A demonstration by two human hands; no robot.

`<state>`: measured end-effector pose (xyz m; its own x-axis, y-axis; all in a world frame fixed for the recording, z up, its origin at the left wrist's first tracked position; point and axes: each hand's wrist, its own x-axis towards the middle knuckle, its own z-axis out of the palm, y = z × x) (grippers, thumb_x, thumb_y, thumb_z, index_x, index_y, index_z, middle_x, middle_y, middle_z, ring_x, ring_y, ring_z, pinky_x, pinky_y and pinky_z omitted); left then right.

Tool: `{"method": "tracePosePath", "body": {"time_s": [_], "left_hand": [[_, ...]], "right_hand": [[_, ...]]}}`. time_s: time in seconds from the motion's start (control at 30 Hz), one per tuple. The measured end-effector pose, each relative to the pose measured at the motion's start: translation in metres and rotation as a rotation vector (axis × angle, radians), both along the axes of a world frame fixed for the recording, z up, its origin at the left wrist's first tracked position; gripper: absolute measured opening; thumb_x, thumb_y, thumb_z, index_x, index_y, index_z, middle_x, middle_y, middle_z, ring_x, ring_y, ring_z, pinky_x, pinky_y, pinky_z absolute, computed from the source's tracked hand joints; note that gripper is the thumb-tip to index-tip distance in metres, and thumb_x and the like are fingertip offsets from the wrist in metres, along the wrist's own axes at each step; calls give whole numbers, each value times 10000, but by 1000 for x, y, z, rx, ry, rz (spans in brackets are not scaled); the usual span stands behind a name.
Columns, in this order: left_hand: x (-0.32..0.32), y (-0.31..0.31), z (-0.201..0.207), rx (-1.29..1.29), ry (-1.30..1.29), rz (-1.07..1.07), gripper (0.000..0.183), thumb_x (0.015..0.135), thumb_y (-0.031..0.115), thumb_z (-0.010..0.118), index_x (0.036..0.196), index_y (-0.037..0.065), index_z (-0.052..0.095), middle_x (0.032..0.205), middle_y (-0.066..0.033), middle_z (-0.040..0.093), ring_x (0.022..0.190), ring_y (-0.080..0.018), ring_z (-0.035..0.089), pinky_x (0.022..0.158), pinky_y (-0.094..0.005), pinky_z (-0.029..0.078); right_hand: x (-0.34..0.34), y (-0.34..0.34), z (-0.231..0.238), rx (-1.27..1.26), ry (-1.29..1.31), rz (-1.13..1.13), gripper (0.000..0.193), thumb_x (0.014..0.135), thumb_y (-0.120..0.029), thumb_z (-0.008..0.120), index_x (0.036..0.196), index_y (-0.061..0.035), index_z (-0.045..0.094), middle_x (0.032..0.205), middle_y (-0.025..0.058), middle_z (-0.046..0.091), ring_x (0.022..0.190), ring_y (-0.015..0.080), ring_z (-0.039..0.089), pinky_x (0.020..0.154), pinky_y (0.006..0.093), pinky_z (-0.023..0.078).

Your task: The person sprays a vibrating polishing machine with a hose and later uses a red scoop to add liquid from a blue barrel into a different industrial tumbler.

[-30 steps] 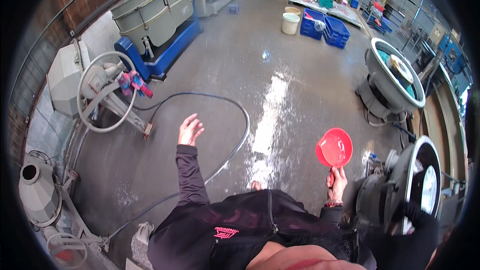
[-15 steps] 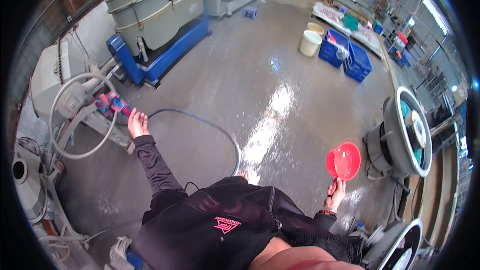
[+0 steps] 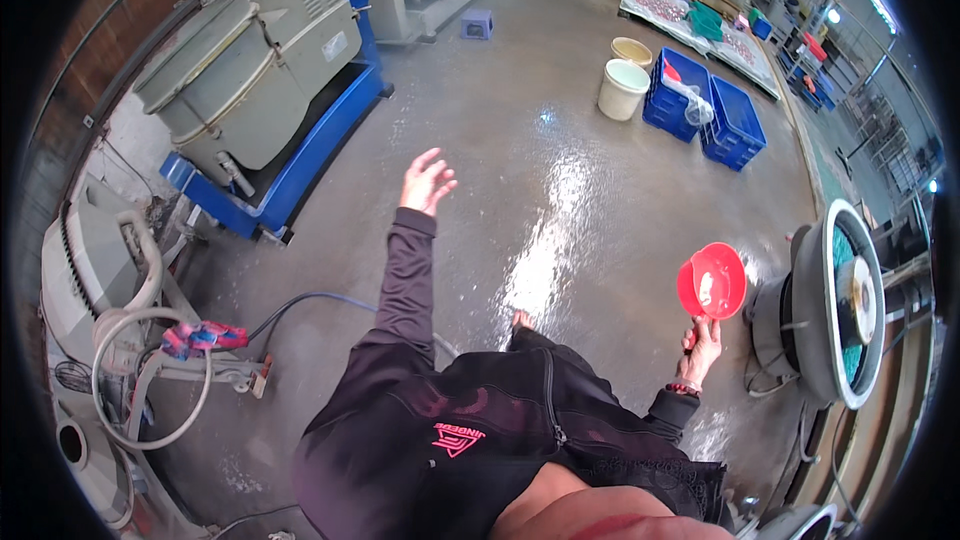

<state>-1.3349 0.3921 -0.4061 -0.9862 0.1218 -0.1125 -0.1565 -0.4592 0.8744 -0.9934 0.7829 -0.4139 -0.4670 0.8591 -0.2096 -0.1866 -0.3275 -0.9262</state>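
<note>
My left hand (image 3: 427, 182) reaches out over the wet floor with its fingers apart and nothing in it. To its lower left, a pink and blue cloth (image 3: 204, 338) hangs at the rim of a pale handwheel (image 3: 110, 402) on a grey machine. On the right, my right hand (image 3: 704, 346) is closed around the handle of a red plastic dipper (image 3: 729, 276). The dipper's bowl faces up, with a whitish patch or glare inside. Just to the right of it stands a round grey machine with a tilted drum rim (image 3: 838, 360).
A large grey tub machine (image 3: 215, 90) on a blue base (image 3: 325, 145) stands at left. Ahead on the right are a white bucket (image 3: 623, 100), a tan bucket and two blue crates (image 3: 735, 130). A dark hose (image 3: 310, 298) crosses the floor; a small purple stool (image 3: 477, 25) stands farther off.
My left hand has moved away from the pink and blue cloth, rightward and forward over the floor. My right hand still holds the red dipper. The whole view has shifted.
</note>
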Motion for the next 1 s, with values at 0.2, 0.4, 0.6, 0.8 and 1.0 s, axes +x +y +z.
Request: {"method": "tracePosePath", "body": {"time_s": [0.2,0.4,0.6,0.8,1.0], "left_hand": [[-145,-33,14,-16,-61,380,377,774,63,573,1136,80,468,824,-33,540,728,-142,556,674,-333,493],[-249,-108,-12,-25,-54,809,405,762,90,593,1147,83,468,870,-32,551,764,-147,557,711,-332,488],[-432,-107,-12,117,-15,967,312,810,170,567,1112,111,509,893,-36,538,816,-163,540,728,-332,479],[-685,36,40,34,99,469,513,831,421,483,1218,94,400,1206,-162,457,1029,-270,480,837,-384,415],[-904,209,6,-606,257,-93,412,804,369,550,1120,107,518,1118,-51,524,1029,-200,461,892,-355,349]], "right_hand": [[-184,93,8,-14,-2,-5,531,761,-17,581,1242,-48,359,735,59,567,437,83,443,335,170,320],[-385,149,-6,42,-8,95,277,792,-53,560,1058,-42,485,743,39,559,450,70,437,362,164,318],[-586,195,-21,23,12,98,136,798,-66,552,924,-37,509,700,24,536,453,66,419,362,163,300],[-785,249,-15,74,51,140,107,810,-84,550,900,-40,515,727,42,561,450,62,410,360,166,289],[-977,301,-9,59,38,144,107,812,-71,551,909,-33,528,745,50,572,460,66,420,369,164,305]]}}
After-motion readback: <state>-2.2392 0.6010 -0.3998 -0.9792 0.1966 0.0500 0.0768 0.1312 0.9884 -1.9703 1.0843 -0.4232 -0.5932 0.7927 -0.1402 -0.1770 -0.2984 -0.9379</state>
